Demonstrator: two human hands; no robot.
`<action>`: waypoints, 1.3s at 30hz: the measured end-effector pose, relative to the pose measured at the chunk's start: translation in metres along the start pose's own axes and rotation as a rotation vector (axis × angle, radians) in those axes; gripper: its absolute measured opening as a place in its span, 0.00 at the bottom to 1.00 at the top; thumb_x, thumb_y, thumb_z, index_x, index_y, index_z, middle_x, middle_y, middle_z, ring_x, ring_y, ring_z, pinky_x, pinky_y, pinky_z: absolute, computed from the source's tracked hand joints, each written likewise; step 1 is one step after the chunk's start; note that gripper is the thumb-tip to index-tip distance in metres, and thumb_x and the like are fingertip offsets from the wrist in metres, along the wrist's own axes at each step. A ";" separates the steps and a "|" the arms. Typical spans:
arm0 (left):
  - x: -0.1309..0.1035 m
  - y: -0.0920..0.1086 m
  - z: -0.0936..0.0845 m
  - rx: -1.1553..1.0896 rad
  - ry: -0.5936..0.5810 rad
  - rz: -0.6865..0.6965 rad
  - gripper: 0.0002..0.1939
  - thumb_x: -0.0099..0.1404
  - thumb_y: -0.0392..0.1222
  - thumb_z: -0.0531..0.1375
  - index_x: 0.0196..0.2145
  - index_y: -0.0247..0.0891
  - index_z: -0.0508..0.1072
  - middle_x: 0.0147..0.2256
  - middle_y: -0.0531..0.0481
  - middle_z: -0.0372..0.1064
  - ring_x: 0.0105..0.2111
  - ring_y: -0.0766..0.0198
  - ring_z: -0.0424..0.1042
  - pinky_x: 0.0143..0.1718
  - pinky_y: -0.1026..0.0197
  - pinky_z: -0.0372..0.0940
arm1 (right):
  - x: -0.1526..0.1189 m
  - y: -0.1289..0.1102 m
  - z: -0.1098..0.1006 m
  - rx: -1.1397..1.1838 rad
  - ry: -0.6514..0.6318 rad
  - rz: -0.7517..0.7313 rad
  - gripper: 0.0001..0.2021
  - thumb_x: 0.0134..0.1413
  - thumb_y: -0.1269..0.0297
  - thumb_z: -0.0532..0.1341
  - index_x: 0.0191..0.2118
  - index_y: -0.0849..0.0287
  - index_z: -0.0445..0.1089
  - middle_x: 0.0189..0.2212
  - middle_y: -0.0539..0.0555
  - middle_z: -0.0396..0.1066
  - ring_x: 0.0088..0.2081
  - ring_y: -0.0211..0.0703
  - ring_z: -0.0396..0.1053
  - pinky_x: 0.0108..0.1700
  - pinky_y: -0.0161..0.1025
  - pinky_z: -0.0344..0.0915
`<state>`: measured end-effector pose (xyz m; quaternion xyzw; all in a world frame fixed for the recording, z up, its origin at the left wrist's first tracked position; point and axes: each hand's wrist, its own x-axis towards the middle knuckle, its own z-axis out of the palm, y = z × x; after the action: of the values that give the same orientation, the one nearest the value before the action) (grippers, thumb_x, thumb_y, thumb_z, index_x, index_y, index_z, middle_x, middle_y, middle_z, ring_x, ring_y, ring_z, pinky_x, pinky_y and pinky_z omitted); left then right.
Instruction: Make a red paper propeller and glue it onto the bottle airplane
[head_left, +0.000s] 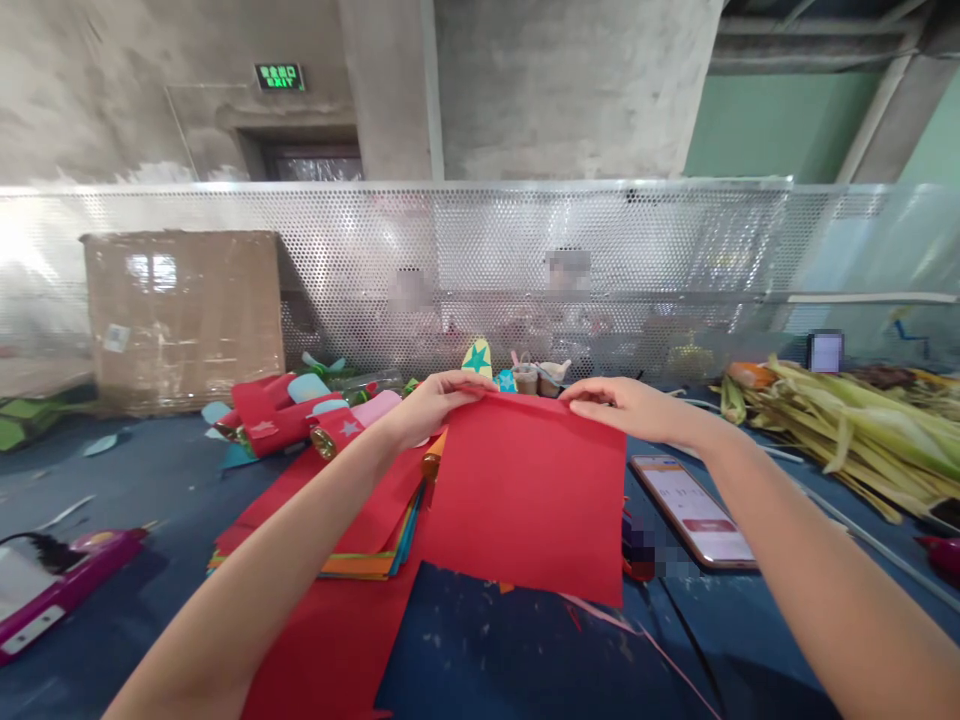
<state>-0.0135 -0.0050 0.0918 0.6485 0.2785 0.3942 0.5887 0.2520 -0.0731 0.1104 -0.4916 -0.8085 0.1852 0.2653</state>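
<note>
A flat red paper sheet (532, 490) hangs between my two hands, tilted toward me above the dark blue table (480, 650). My left hand (442, 400) pinches its upper left edge, and my right hand (615, 405) pinches its upper right edge. Under my left forearm lies a stack of coloured paper (375, 525), red on top with orange, yellow and blue edges below. More red paper (330, 630) spreads out nearer to me. Just past my right wrist a phone (697, 510) lies face up with its screen lit.
Red paper rolls with star stickers (262, 415) lie at the back left, before a cardboard panel (184, 320). Corn husks (862, 420) are piled at the right. A purple power strip (67, 590) is at the far left. A perforated metal screen (495, 230) stands behind the table.
</note>
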 end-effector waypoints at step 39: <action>-0.032 0.010 0.048 0.739 0.156 0.456 0.07 0.60 0.43 0.61 0.32 0.43 0.80 0.33 0.52 0.79 0.35 0.60 0.76 0.39 0.60 0.68 | 0.001 -0.039 0.053 -0.757 0.693 -0.461 0.10 0.51 0.73 0.52 0.25 0.54 0.64 0.22 0.53 0.69 0.30 0.45 0.67 0.32 0.40 0.65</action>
<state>0.0090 -0.0588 0.0958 0.8286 0.2942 0.4358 0.1921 0.1919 -0.0919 0.0911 -0.3954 -0.7706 -0.3529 0.3541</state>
